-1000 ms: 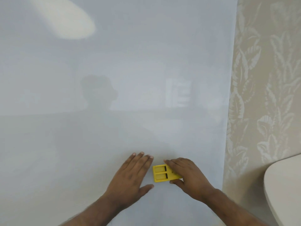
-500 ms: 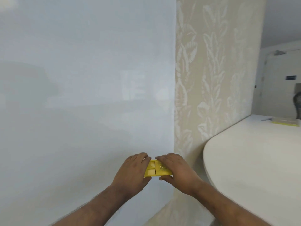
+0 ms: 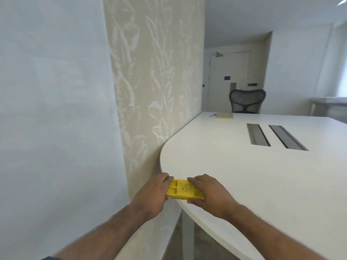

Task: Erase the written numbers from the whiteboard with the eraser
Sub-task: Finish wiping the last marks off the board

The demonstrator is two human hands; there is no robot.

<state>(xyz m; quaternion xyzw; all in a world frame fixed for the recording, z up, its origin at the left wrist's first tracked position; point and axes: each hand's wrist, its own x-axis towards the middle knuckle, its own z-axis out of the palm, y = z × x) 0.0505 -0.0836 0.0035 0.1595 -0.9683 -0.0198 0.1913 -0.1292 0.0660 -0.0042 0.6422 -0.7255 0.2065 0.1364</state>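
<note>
The yellow eraser point(image 3: 183, 190) is held flat between both hands at the near left edge of the white table point(image 3: 244, 166). My left hand point(image 3: 152, 196) grips its left end and my right hand point(image 3: 208, 194) covers its right end. The whiteboard point(image 3: 52, 109) fills the left of the view and shows no writing on the part in sight.
Leaf-patterned wallpaper point(image 3: 154, 81) runs between the whiteboard and the table. Two grey cable slots point(image 3: 276, 137) sit in the tabletop. A yellow-edged pad point(image 3: 224, 115) lies at the table's far end in front of a black mesh chair point(image 3: 246, 101). A door stands beyond.
The view has swung right, from the whiteboard to the table. Both hands carried the eraser off the board to the table's edge; the left hand went from flat on the board to gripping the eraser.
</note>
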